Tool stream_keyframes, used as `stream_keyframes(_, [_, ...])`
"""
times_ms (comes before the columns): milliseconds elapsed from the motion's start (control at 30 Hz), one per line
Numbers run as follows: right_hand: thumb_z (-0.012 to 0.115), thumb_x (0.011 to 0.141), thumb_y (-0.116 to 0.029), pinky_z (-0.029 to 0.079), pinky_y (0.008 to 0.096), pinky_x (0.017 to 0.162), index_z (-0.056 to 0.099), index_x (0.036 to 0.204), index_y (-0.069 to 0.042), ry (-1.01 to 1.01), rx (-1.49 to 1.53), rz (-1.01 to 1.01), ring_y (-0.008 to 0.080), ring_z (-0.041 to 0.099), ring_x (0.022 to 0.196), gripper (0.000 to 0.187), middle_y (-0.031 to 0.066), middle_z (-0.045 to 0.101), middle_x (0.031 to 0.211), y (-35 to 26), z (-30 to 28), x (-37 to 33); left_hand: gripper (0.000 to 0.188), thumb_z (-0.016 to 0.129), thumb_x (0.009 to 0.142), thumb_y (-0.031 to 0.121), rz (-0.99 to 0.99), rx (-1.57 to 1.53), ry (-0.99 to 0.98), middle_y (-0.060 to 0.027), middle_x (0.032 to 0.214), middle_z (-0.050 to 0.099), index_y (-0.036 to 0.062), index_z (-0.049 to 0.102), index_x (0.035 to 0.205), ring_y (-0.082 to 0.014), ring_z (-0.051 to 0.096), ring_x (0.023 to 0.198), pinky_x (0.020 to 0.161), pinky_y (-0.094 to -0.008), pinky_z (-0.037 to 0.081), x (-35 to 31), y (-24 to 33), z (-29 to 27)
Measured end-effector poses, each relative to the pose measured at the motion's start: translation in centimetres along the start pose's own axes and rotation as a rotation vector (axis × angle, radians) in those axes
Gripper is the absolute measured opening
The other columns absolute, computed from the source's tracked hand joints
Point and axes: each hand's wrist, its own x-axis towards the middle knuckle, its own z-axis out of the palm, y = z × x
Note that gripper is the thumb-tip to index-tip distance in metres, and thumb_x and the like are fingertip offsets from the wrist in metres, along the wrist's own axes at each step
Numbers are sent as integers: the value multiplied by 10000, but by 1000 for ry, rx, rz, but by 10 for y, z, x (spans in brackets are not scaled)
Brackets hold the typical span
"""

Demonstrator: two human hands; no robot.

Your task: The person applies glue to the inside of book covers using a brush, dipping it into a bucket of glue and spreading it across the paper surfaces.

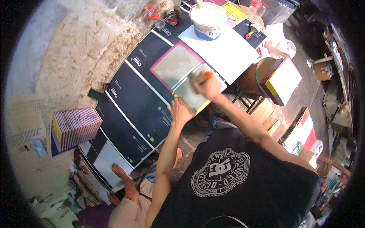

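In front of me lies a greyish board with a magenta and yellow border [175, 62], its surface wet-looking with pale streaks. My right hand [211, 89] is closed around a brush with an orange handle [206, 76]; motion blurs its bristles, which are over the board's right part. My left hand [181, 110] rests at the board's near edge, fingers stretched apart, thumb to the right. Beyond them a white bucket with a blue band [207, 23] holds a pale paste and stands on a white sheet [224, 49].
Dark printed panels [131, 100] cover the table. A stack of bound books [78, 127] stands far left by the stained wall. Another brush [253, 30] and bottles [153, 13] lie or stand at the back. A thick board stack [283, 81] sits on a round drum, right. Another person's hand [118, 170] rests lower left.
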Motion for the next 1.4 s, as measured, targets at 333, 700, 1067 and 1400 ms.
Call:
stream_keyframes(333, [549,967,-454,559,453,564,658,638,-69,164,-403,-54,317,669,518,518,141,613,518,64,-92,42,794,775,700,484,-29,42,-145,-208,1273,493,-37,517,1241,-361,521,1200,938,-599,385,9,6,-12])
stream_keyframes(700, [558,933,-439,570,489,651,674,768,-40,16,-430,80,384,698,655,447,198,680,675,89,-93,14,877,740,715,517,-70,64,-188,-211,1341,484,-86,496,1304,-345,487,1277,1021,-610,351,8,7,-7])
stream_keyframes(1067, [649,875,-447,569,468,651,655,798,-79,-19,-17,-9,358,702,650,376,164,682,667,-3,6,78,903,825,630,532,-164,10,-72,-170,1282,498,-10,513,1281,-362,484,1241,966,-625,402,27,-9,-11])
stream_keyframes(1400, [591,919,-477,553,506,686,689,741,-46,-181,-234,-164,421,675,660,477,213,659,650,75,-5,148,885,821,637,557,-257,61,-236,-130,1273,494,41,497,1279,-329,507,1238,964,-597,387,49,10,-22])
